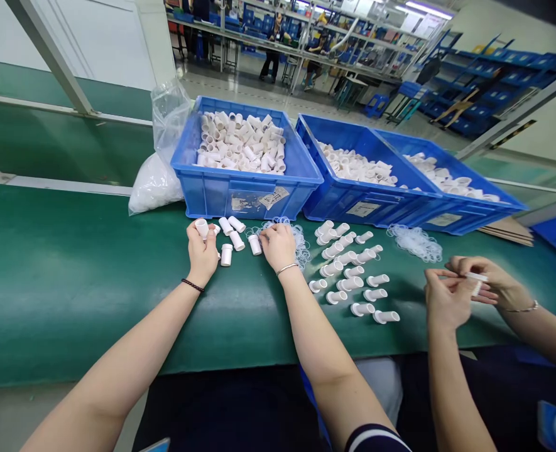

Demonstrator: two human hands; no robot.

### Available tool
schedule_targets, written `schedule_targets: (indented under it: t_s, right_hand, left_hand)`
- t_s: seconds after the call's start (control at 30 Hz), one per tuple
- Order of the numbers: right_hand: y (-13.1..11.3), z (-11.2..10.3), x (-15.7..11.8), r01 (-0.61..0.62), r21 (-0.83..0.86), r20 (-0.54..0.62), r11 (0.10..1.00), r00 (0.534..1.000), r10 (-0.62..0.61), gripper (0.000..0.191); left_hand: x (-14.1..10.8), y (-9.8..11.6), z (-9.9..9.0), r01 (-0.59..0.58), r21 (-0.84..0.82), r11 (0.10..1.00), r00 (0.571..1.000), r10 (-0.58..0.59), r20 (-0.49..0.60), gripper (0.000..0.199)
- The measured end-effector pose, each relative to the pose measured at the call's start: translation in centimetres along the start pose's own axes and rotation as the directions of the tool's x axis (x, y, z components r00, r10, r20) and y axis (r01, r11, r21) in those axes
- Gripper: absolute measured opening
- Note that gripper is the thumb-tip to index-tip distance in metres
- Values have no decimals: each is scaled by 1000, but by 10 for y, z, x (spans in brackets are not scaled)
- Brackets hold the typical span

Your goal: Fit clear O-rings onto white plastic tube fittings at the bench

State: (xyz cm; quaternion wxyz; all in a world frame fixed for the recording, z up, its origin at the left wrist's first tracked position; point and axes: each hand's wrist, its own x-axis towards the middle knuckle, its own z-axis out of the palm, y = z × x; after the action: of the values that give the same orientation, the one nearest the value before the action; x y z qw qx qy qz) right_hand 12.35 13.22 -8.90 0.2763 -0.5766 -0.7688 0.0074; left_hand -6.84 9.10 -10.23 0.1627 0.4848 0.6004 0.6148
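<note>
My left hand (pixel 202 253) holds a short white plastic pipe fitting (pixel 201 228) upright between thumb and fingers. Several similar white fittings (pixel 226 255) stand or lie just right of it on the green table. At the near-left edge of a heap of thin clear rings (pixel 301 243), my right hand (pixel 278 247) has its fingers pinched together. Whatever is between those fingertips is too small to make out. One white fitting (pixel 254 245) rests beside the fingertips of this hand.
Flanged white tubes (pixel 350 284) stand in a group right of my right arm. Blue bins (pixel 254 182) full of white parts line the back, beside a clear plastic bag (pixel 155 182). At right, a co-worker's hands (pixel 452 295) hold a white part near another ring heap (pixel 415 243).
</note>
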Motion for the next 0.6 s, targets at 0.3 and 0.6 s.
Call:
schedule_targets:
  t_s: [0.3, 0.6]
  right_hand:
    - [-4, -18, -12, 2, 114, -122, 994, 993, 12, 19]
    - [-34, -25, -23, -37, 677, -27, 735, 997, 74, 18]
  left_hand:
    - [-14, 27, -9, -144, 52, 988, 988, 141, 64, 28]
    - [-19, 30, 1, 355, -496, 793, 910, -170, 379, 40]
